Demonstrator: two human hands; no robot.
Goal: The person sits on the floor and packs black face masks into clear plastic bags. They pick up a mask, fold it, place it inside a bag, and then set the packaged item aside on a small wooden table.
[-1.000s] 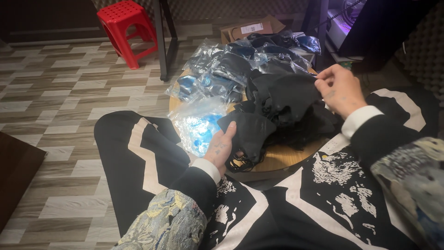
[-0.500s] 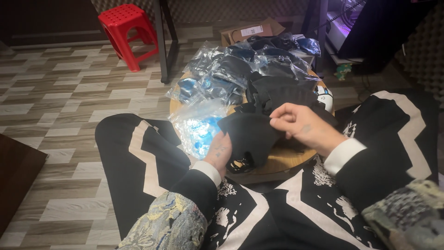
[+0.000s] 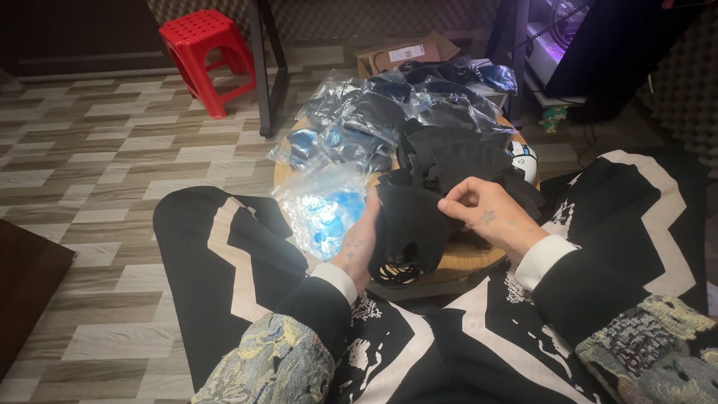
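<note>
I sit with a small round wooden table (image 3: 479, 263) between my knees. My left hand (image 3: 360, 245) grips the left edge of a black cloth piece (image 3: 407, 228) held over the table's near side. My right hand (image 3: 490, 213) pinches the same piece at its upper right corner with thumb and forefinger. Behind it lies a heap of more black cloth pieces (image 3: 456, 153). A clear plastic bag with blue contents (image 3: 325, 209) rests at the table's left, just beside my left hand.
Several clear bags holding dark items (image 3: 366, 112) pile up at the table's far side. A red plastic stool (image 3: 203, 54) stands far left, a black metal leg (image 3: 262, 67) beside it, a cardboard box (image 3: 404, 54) behind. A dark desk with equipment (image 3: 598, 52) fills the upper right.
My right hand came down from the upper right of the heap to the black piece at my left hand and now pinches it. The left hand stayed put.
</note>
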